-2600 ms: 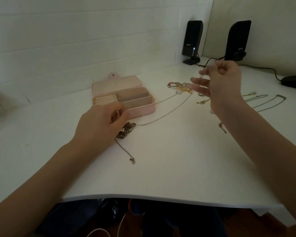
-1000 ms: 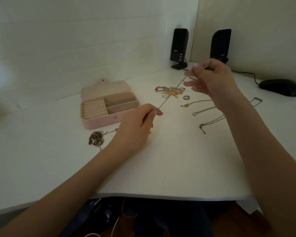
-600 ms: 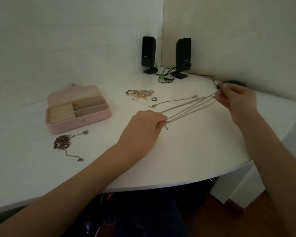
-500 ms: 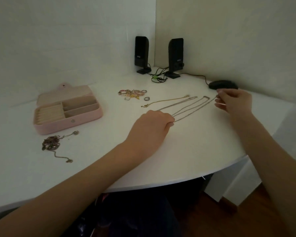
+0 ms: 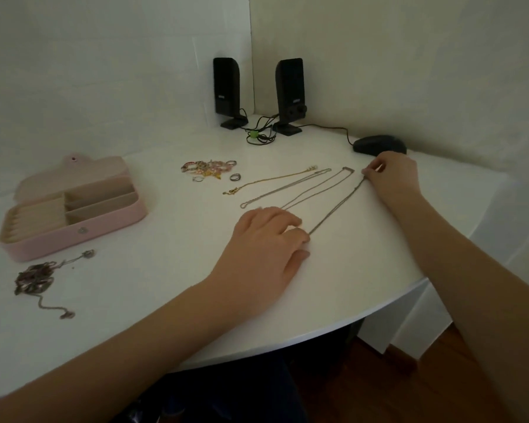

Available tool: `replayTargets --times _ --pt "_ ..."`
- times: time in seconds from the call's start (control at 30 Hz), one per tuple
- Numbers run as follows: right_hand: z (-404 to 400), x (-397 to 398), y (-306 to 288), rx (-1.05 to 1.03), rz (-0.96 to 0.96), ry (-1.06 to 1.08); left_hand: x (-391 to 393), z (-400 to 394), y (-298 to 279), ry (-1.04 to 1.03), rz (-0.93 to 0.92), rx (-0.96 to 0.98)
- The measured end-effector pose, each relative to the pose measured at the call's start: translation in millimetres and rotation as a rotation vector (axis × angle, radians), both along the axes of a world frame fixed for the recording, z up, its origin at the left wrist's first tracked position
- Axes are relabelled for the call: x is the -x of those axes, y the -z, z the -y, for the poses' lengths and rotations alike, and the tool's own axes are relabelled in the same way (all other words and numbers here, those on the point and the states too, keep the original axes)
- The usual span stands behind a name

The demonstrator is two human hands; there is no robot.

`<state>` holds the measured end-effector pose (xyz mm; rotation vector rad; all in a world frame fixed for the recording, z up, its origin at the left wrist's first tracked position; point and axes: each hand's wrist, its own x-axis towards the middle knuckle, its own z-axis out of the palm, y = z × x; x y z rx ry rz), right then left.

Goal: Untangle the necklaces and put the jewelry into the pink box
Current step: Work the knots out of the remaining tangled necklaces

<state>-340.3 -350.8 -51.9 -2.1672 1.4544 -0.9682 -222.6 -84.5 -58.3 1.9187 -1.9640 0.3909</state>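
Head view: a chain (image 5: 336,209) is pinched at both ends by the left hand (image 5: 269,239) and right hand (image 5: 391,175), right of the pink box (image 5: 110,224); it should be laid straight, clear of neighbouring chains.

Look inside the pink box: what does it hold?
The pink box lies open. Its ribbed ring slots on the left and the divided compartments on the right show only beige lining, with no jewelry visible. The front wall hides the floor nearest it.
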Motion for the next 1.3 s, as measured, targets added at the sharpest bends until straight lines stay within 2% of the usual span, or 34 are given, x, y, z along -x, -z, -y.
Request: replayTargets --times 0.1,0.17,0.23,0.33,0.67,0.9,1.03,1.1,1.23,1.3 --pt "-2.9 -5.7 0.0 0.129 -0.048 -0.013 14.0 -11.0 -6.5 -0.224 0.035 -0.344" --pt "-9.3 -10.2 0.6 0.191 -0.193 -0.181 15.2 -13.9 -5.8 -0.312 -0.01 -0.478" --pt "-13.9 -14.9 3.6 0.143 -0.395 -0.351 12.9 -12.1 -4.8 -0.325 -0.077 -0.532" --pt "-9.2 -17.0 6.8 0.008 -0.596 -0.38 8.1 -1.6 -7.8 -0.313 -0.15 -0.593" --pt "0.5 -20.5 6.2 -0.026 -0.673 -0.27 -5.4 33.3 -6.7 -0.258 -0.131 -0.561" --pt "-18.2 -16.0 5.1 0.217 -0.494 -0.262 -9.6 14.0 -16.1 -0.223 -0.198 -0.51" --pt "-49.2 -21.5 -4.2 0.366 -0.282 -0.331 -48.1 -46.1 -34.4 -0.311 -0.113 -0.446" --pt "-78.6 -34.8 -11.3 0.44 -0.199 -0.418 -74.7 -84.5 -38.4 -0.405 -0.078 -0.461" --pt "-158.8 -80.0 -26.3 0.565 -0.039 -0.725 -112.0 -152.1 -32.3 -0.523 -0.142 -0.578" --pt "-198.8 -107.8 -30.6 0.53 -0.013 -0.915 -119.0 -172.0 -25.5 -0.529 -0.174 -0.524"
